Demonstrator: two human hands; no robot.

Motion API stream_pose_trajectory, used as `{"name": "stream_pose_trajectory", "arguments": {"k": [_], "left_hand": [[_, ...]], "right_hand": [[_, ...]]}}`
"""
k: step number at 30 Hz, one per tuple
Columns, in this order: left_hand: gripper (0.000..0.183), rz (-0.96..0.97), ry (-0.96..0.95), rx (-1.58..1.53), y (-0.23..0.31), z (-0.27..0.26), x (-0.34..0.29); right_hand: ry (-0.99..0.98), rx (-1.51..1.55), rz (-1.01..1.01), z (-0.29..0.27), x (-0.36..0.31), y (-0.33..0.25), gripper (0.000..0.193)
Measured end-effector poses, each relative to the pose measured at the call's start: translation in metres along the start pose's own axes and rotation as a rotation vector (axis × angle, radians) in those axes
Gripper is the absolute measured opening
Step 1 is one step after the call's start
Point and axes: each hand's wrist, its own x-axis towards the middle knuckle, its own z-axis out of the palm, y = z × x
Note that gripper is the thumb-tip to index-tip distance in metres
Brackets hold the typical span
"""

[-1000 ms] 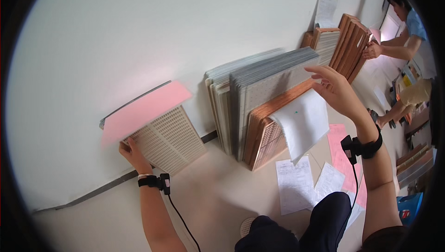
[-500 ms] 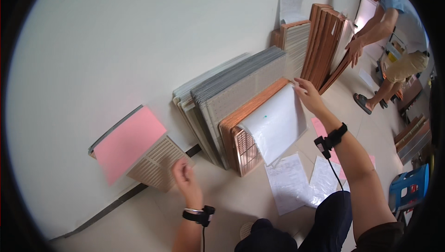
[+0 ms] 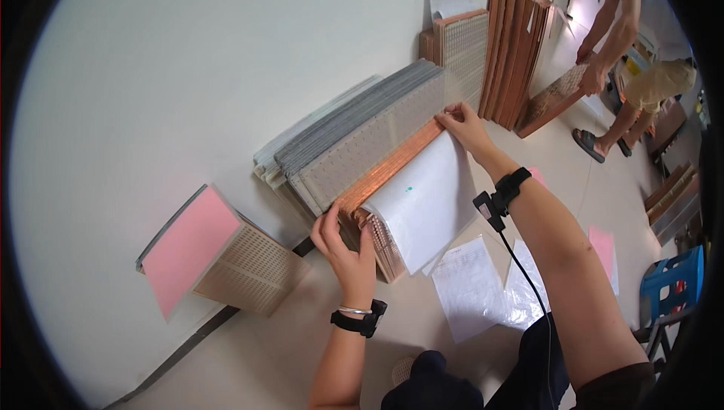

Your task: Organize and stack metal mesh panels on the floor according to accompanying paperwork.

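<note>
A stack of copper-coloured perforated panels (image 3: 394, 171) stands on edge, leaning toward the grey panels behind it. My left hand (image 3: 348, 250) grips its near end, fingers over the top edge and thumb on the front side. At the far upper corner my right hand (image 3: 469, 132) is closed, fingers bent over the edge. A white sheet in a clear sleeve (image 3: 430, 199) hangs over the front of this stack and curls at its near side. The fingertips of both hands are partly hidden.
Grey perforated panels (image 3: 362, 119) lean on the wall behind. Left stands another panel stack (image 3: 253, 267) with a pink sheet (image 3: 188, 248). Papers (image 3: 471, 289) lie on the floor. Further right are brown panels (image 3: 513, 55), a blue plastic stool (image 3: 671, 282), and a co-worker (image 3: 641, 55) handling a panel.
My left hand has moved from beside the pink-sheeted stack to the near end of the copper-coloured panels. My right hand now grips their far corner. The co-worker has tilted a brown panel outward.
</note>
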Motion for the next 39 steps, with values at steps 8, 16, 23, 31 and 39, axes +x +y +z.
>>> {"name": "stream_pose_trajectory", "arguments": {"k": [8,16,23,31,39], "left_hand": [[0.06,-0.046,0.072,-0.039,0.007,0.012,-0.002],[0.059,-0.05,0.106,-0.038,0.009,0.013,0.0],[0.057,-0.089,0.11,0.006,0.009,0.011,-0.003],[0.06,-0.111,0.069,-0.135,0.0,0.007,-0.005],[0.066,-0.127,-0.025,-0.223,-0.017,0.027,-0.01]], "right_hand": [[-0.011,0.106,0.076,-0.002,-0.002,-0.009,0.04],[-0.044,0.223,0.127,-0.005,0.005,-0.008,0.039],[-0.047,0.206,0.306,-0.015,-0.003,-0.016,0.038],[-0.118,0.249,0.139,-0.015,-0.008,0.001,0.034],[-0.201,0.837,0.145,-0.03,-0.009,0.047,0.056]]}}
